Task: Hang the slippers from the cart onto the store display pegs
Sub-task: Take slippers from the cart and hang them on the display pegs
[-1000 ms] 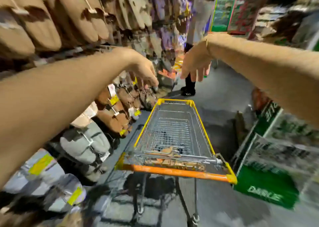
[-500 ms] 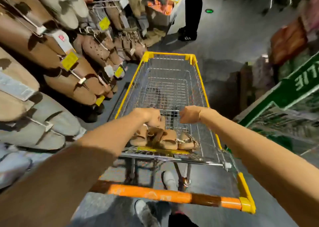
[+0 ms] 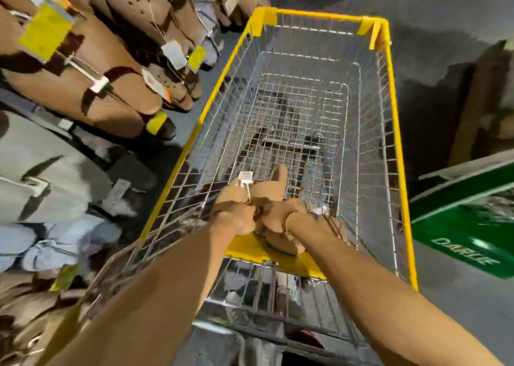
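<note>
Both my hands reach down into the wire cart [image 3: 395, 132], which has a yellow rim. A pair of tan slippers [image 3: 274, 187] on a hanger with a small white tag lifts off the cart's near end. My left hand [image 3: 236, 215] grips this pair at the hanger. My right hand [image 3: 286, 215] grips the slippers beside it. Another tan slipper [image 3: 283, 244] lies below on the yellow flap. Along the left, rows of tan slippers [image 3: 91, 87] hang on the display pegs with yellow and white tags.
Grey and pale blue slippers [image 3: 41, 176] hang lower on the left display. A green box [image 3: 467, 226] with white lettering stands right of the cart. Grey floor [image 3: 445, 9] lies beyond the cart. The cart's far part holds nothing.
My hands dropped from in front of the display into the cart and took hold of the tan slippers. The view tilted downward and moved closer to the cart.
</note>
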### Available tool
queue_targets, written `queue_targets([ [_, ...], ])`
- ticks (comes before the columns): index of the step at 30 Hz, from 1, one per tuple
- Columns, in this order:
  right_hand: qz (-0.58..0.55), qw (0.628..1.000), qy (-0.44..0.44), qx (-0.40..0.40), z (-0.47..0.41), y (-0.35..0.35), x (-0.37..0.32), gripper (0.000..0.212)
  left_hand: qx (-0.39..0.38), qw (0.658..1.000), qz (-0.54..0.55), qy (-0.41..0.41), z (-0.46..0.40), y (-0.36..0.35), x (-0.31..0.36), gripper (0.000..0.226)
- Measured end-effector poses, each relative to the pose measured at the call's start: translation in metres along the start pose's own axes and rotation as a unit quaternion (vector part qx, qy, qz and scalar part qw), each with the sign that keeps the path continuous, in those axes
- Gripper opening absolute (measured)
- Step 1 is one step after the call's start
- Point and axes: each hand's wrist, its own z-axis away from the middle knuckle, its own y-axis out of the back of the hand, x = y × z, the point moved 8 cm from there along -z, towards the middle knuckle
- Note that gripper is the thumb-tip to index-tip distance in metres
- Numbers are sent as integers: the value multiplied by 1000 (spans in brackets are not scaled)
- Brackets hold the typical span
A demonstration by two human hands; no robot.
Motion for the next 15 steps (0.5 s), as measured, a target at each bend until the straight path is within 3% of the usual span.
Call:
queue_targets([
  [4, -40, 998, 10, 45, 1, 7, -5, 28, 0, 1000, -8, 9, -6, -8, -2, 34],
  [7, -19, 994, -19, 105, 17, 25, -4, 27, 75, 996, 53, 11, 0, 7, -6, 30],
  [10, -49, 988, 25, 147, 28, 50, -15, 35, 179, 979, 92, 28, 22, 39, -15, 34],
  [15, -108, 972, 82, 194, 62, 109, -35, 49, 213, 960, 178, 24, 73, 83, -23, 26],
])
